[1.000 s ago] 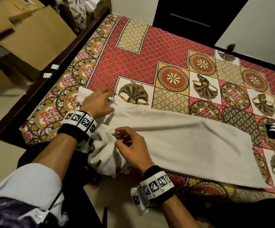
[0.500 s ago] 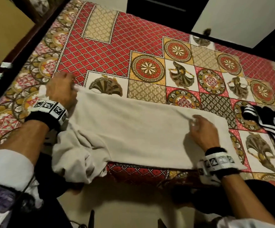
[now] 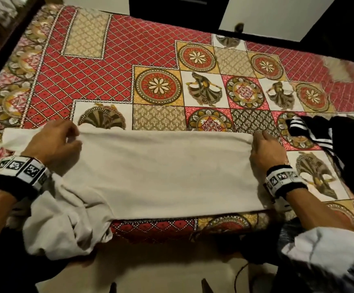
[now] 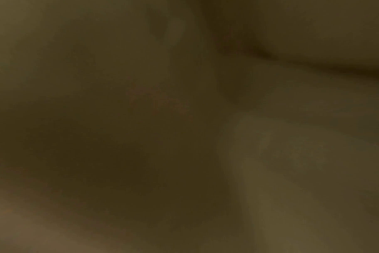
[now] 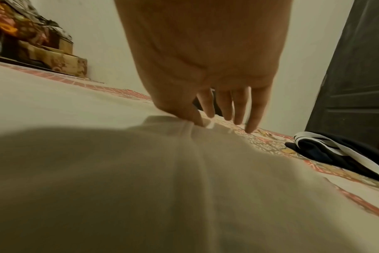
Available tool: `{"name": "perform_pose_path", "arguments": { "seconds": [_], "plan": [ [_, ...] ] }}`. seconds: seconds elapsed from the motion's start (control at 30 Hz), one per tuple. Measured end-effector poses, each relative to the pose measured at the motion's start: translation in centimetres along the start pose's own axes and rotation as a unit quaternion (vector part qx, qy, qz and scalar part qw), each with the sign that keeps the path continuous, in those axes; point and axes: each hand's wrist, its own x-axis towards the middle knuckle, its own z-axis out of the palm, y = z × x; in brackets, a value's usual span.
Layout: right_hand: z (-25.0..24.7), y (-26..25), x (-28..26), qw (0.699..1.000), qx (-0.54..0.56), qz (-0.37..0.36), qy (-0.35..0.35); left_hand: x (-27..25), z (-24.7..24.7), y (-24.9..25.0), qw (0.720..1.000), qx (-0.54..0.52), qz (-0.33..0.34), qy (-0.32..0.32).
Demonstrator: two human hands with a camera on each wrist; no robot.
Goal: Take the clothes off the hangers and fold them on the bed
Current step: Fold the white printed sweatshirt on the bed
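Observation:
A cream garment (image 3: 161, 172) lies spread along the near edge of the bed (image 3: 129, 60), and its left end (image 3: 66, 233) hangs bunched over the side. My left hand (image 3: 53, 142) is at the garment's far left edge, its curled fingers and thumb pinching the cloth. My right hand (image 3: 263, 149) is at the far right corner. In the right wrist view its thumb (image 5: 190, 114) pinches the bunched corner of the garment (image 5: 141, 171) against straight fingers (image 5: 240, 106) that touch the bedspread. The left wrist view is dark and blurred. No hanger shows.
A black garment with white stripes (image 3: 336, 149) lies on the bed right of my right hand, also in the right wrist view (image 5: 335, 154). The patterned bedspread stretches beyond the cream garment. A dark door (image 5: 357, 68) stands at the far right, boxes (image 5: 43, 56) at the far left.
My right hand has moved from the bunched left end, across the garment, to its far right corner. The left hand has stayed at the far left edge.

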Motion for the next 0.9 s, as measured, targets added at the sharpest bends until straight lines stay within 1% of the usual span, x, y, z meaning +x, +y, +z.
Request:
{"name": "perform_pose_path", "arguments": {
  "seconds": [0.03, 0.07, 0.1, 0.13, 0.23, 0.3, 0.33, 0.4, 0.43, 0.47, 0.5, 0.57, 0.63, 0.7, 0.73, 0.77, 0.83, 0.9],
  "plan": [
    [0.0, -0.1, -0.6, 0.999, 0.019, -0.012, 0.037, 0.1, 0.1, 0.0, 1.000, 0.004, 0.003, -0.004],
    [0.1, -0.2, -1.2, 0.998, 0.035, -0.029, 0.047, 0.0, 0.1, -0.3, 1.000, 0.006, 0.001, -0.010],
    [0.3, -0.2, -1.6, 0.997, 0.047, -0.042, 0.037, 0.0, 0.0, -0.4, 1.000, 0.002, -0.002, -0.012],
    [0.5, 0.1, -1.9, 0.998, 0.050, -0.047, 0.010, 0.0, -0.1, -0.5, 1.000, -0.005, -0.004, -0.010],
    [0.2, 0.8, -1.4, 0.994, 0.063, -0.016, -0.089, 0.1, -0.3, -1.0, 1.000, -0.003, -0.013, -0.002],
    [-0.5, 0.4, -1.3, 0.992, 0.055, 0.004, -0.116, 0.3, -0.5, -1.6, 1.000, 0.007, -0.004, -0.006],
    [-0.8, -0.2, -1.5, 0.993, 0.052, 0.003, -0.107, 0.4, -0.6, -1.9, 1.000, 0.009, 0.011, -0.009],
    [-1.3, -2.1, -2.5, 0.994, 0.094, -0.032, -0.047, 0.6, -1.0, -2.4, 0.999, -0.005, 0.043, -0.017],
    [-1.8, -3.8, -3.6, 0.987, 0.148, -0.060, -0.017, 0.6, -1.3, -2.6, 0.998, -0.021, 0.048, -0.020],
    [-2.6, -6.0, -5.0, 0.974, 0.208, -0.091, -0.004, 0.5, -1.6, -2.7, 0.998, -0.037, 0.046, -0.022],
    [-3.4, -8.6, -6.8, 0.956, 0.265, -0.123, -0.017, 0.5, -1.8, -2.8, 0.998, -0.054, 0.036, -0.027],
    [-5.3, -14.6, -11.0, 0.915, 0.354, -0.175, -0.083, 0.2, -2.2, -3.0, 0.996, -0.087, 0.012, -0.033],
    [-6.9, -21.3, -15.1, 0.872, 0.418, -0.213, -0.142, -0.3, -2.4, -3.5, 0.994, -0.102, -0.003, -0.033],
    [-8.0, -27.2, -18.3, 0.845, 0.448, -0.237, -0.168, -0.8, -2.3, -3.9, 0.993, -0.111, -0.015, -0.039],
    [-8.2, -29.6, -19.7, 0.840, 0.450, -0.251, -0.169, -0.8, -2.1, -4.0, 0.992, -0.115, -0.012, -0.044],
    [-8.3, -31.8, -21.0, 0.840, 0.440, -0.273, -0.160, -1.0, -2.1, -4.1, 0.992, -0.116, -0.014, -0.054],
    [-8.3, -35.2, -23.2, 0.852, 0.396, -0.317, -0.130, -1.0, -2.3, -4.4, 0.991, -0.109, -0.017, -0.077],
    [-7.7, -37.4, -24.8, 0.863, 0.356, -0.334, -0.131, -1.0, -2.5, -4.4, 0.992, -0.088, -0.013, -0.089]
  ]
}}
